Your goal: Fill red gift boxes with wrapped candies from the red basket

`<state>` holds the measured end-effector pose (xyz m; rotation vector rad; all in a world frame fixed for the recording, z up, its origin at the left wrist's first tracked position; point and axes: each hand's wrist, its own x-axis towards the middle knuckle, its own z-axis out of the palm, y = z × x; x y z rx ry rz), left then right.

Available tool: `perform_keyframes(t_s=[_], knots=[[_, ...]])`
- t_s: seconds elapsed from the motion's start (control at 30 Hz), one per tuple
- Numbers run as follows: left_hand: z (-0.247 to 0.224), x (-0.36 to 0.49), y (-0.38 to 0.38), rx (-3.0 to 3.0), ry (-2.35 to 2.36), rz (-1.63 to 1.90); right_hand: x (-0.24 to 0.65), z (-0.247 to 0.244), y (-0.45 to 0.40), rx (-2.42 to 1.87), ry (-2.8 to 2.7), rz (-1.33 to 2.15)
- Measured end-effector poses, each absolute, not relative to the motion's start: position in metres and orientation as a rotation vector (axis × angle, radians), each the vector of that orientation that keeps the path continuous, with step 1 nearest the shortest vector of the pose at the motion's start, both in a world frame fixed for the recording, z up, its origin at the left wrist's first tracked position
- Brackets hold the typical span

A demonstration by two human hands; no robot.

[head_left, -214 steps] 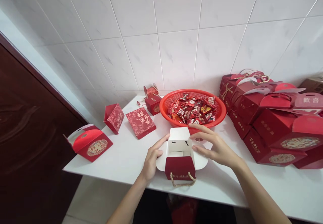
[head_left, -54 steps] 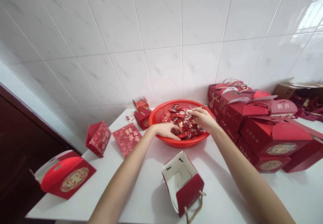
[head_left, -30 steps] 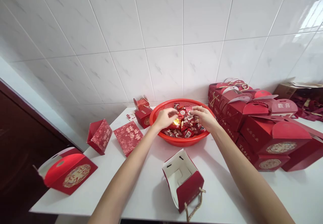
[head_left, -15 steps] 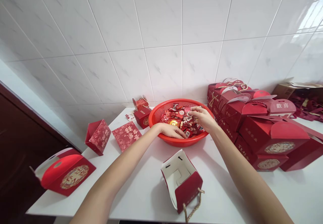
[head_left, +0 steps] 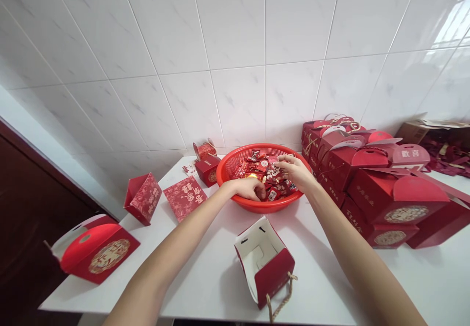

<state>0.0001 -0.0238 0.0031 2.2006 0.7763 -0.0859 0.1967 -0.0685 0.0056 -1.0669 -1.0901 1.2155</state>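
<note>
A red plastic basket holds a heap of red-wrapped candies. My left hand reaches into its near side with the fingers curled down among the wrappers; whatever they hold is hidden. Over the right side of the heap is my right hand, its fingers stretched out and apart at the candies, with no piece visibly gripped. Between my forearms, an open red gift box with a twisted rope handle shows its white inside.
Red gift boxes are stacked on the right. A carton of dark red ribbon-like pieces stands behind them. At left are an open box, a patterned box and a flat red piece. A tiled wall backs the white table.
My left hand's fingers, stretched out flatter before, have curled in among the candies. My right hand has hardly moved.
</note>
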Motion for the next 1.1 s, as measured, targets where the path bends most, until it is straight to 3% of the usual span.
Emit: perform_keyframes(t_s=[0.57, 1.1], knots=[[0.004, 0.061, -0.027, 2.416, 0.754, -0.266, 0.198, 0.004, -0.067, -1.065, -1.061, 1.200], [0.008, -0.003, -0.003, 2.037, 0.801, 0.767, 0.196, 0.008, -0.068, -1.033, -0.975, 1.206]])
